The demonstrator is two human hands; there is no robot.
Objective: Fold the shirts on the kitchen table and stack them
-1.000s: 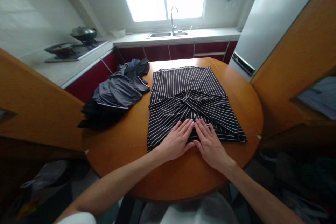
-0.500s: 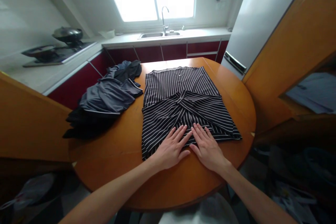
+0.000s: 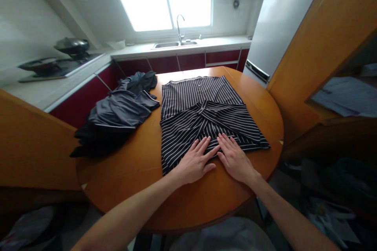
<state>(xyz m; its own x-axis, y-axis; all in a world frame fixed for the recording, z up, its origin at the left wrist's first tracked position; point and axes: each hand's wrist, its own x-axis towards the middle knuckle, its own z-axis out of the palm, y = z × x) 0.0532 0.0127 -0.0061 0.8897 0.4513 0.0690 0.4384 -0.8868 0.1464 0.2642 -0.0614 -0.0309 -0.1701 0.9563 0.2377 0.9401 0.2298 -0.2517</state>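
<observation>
Black, white-striped cloth under both hands: left hand (image 3: 196, 164) palm down on the near part of the shirt (image 3: 206, 115), fingers apart and extended, thumb out to the side over bare wood; right hand (image 3: 236, 161) also palm down, fingers straight and closer together, tips on the same stretch of cloth. Neither hand is clamped on anything; both open, pressing or resting, can't tell how hard. Left index fingertip just beside the right hand; whether they touch, can't tell. Shirt lies on the round wooden table (image 3: 260, 104), roughly mid-top, far part flat with stripes running away from the person, small buttons down the middle. Near part folded over, stripes slanting, sleeves or collar bunched at the centre, hard to say which. Left of the shirt, just beside it, a loose heap of dark clothes (image 3: 119, 111), grey and black with white piping, hanging past the table's left edge. Beyond the table: red cabinets (image 3: 191, 62), white counter (image 3: 141, 48), double sink (image 3: 167, 45) with a tall curved tap (image 3: 179, 29) under a bright window (image 3: 165, 0). Stove (image 3: 66, 66) at far left, pot (image 3: 72, 45) and pan (image 3: 39, 64) on it. Fridge (image 3: 275, 19) at right.
</observation>
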